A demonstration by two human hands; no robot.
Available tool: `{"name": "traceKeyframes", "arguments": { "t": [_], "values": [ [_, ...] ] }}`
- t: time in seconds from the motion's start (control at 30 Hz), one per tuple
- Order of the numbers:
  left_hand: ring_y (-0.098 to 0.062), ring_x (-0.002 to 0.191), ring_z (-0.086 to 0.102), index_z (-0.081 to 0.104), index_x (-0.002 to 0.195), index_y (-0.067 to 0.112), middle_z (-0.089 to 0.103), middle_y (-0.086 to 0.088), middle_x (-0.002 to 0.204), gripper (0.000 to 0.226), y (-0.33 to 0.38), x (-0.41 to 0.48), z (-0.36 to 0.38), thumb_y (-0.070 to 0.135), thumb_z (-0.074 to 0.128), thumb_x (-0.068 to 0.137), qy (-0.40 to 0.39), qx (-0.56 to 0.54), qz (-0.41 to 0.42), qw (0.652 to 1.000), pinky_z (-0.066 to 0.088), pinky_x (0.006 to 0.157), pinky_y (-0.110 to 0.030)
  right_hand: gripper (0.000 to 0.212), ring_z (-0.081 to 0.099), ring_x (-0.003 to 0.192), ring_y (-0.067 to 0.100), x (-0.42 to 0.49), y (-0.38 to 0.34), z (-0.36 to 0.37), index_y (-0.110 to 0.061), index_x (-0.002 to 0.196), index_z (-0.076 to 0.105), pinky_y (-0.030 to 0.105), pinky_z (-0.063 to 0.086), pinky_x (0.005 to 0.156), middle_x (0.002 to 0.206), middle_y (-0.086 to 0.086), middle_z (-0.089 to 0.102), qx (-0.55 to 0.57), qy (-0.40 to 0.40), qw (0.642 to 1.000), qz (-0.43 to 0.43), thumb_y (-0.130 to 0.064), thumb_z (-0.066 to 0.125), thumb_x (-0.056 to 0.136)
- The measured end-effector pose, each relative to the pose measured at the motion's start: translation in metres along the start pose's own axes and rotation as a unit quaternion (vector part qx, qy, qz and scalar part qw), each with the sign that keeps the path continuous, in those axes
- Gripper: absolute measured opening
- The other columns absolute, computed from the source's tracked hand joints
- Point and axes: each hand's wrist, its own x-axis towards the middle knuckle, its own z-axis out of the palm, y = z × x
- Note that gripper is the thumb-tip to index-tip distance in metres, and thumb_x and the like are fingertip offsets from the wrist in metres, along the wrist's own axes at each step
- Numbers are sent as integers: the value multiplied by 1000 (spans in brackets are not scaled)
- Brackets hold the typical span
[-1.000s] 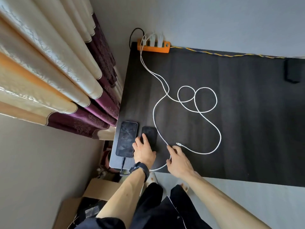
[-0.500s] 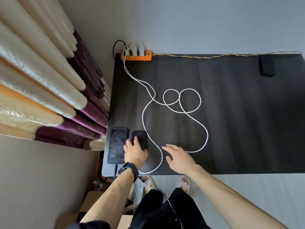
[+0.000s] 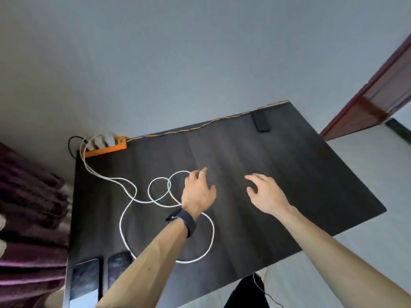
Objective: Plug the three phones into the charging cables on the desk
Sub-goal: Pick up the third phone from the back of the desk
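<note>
Two dark phones lie side by side at the desk's near left corner: a larger phone (image 3: 85,278) and a smaller phone (image 3: 119,266), partly hidden by my left forearm. A third dark phone (image 3: 261,121) lies at the far right corner. White charging cables (image 3: 160,190) run from the orange power strip (image 3: 106,146) and loop across the middle of the dark desk (image 3: 300,185). My left hand (image 3: 198,192) hovers over the loops, fingers spread, empty. My right hand (image 3: 265,194) hovers to its right above bare desk, fingers apart, holding nothing.
Purple curtains (image 3: 31,207) hang along the desk's left side. A grey wall stands behind the desk, with a yellow-blue cord (image 3: 200,126) along its back edge. A reddish door frame (image 3: 373,101) stands at the right. A thin cable (image 3: 259,287) dangles off the near edge.
My head has lifted and turned right. Both hands left the near-left phones and the cable end and reached forward across the desk, open and empty.
</note>
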Motion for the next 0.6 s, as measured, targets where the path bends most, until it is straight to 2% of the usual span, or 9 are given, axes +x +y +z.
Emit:
{"name": "traceKeyframes", "arguments": {
  "t": [0.13, 0.3, 0.5, 0.6],
  "values": [
    [-29, 139, 29, 29, 152, 19, 31, -5, 153, 66, 88, 63, 38, 32, 53, 92, -28, 17, 34, 999, 35, 112, -41, 46, 37, 144, 23, 47, 72, -42, -28, 146, 49, 40, 39, 113, 156, -4, 44, 2, 1, 1000, 11, -31, 50, 101],
    [-29, 140, 28, 30, 152, 18, 31, -7, 153, 66, 172, 134, 92, 34, 52, 92, -66, 41, 7, 997, 37, 110, -43, 47, 36, 145, 25, 110, 163, -83, -27, 147, 47, 43, 42, 113, 156, -3, 43, 7, -34, 999, 30, -34, 51, 101],
    [-33, 139, 30, 30, 152, 17, 32, -9, 152, 67, 227, 215, 142, 36, 53, 91, -93, 69, -27, 993, 35, 112, -43, 55, 37, 145, 29, 185, 254, -98, -23, 150, 42, 43, 43, 112, 158, 2, 42, -12, -71, 996, 56, -41, 54, 99],
    [-34, 139, 30, 30, 152, 18, 30, -9, 153, 69, 241, 262, 170, 38, 54, 90, -99, 90, -42, 990, 36, 111, -44, 66, 26, 151, 34, 232, 292, -89, -26, 155, 31, 50, 36, 118, 165, 6, 28, -47, -109, 990, 79, -51, 52, 98]
  ]
}}
